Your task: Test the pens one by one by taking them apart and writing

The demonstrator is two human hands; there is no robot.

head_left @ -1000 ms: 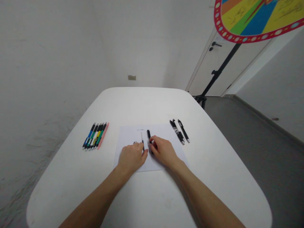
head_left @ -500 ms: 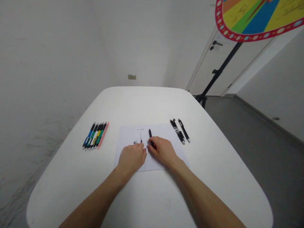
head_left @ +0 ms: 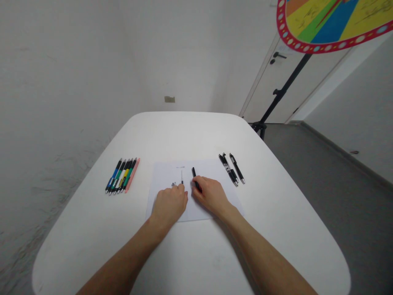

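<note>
My left hand (head_left: 168, 209) rests on a white paper sheet (head_left: 196, 168), its fingertips closed on the lower end of a slim white pen (head_left: 181, 176). A small grey item (head_left: 173, 184) lies just beyond those fingers, too small to identify. My right hand (head_left: 210, 196) pinches a black pen (head_left: 194, 175) near its lower end, and its fingers hide that end. The two pens lie close together, with a narrow gap between my hands.
On the white table (head_left: 184, 135), several coloured pens and a pink marker (head_left: 122, 176) lie in a tight row left of the sheet. Several black pens (head_left: 230, 169) lie to its right. Beyond the table stand a door (head_left: 260, 98) and a colourful wheel (head_left: 319, 20) on a black stand (head_left: 285, 84).
My left hand has shifted slightly left, drawing away from my right. Less of the white pen's lower end shows, and the black pen sits slightly farther from my wrist.
</note>
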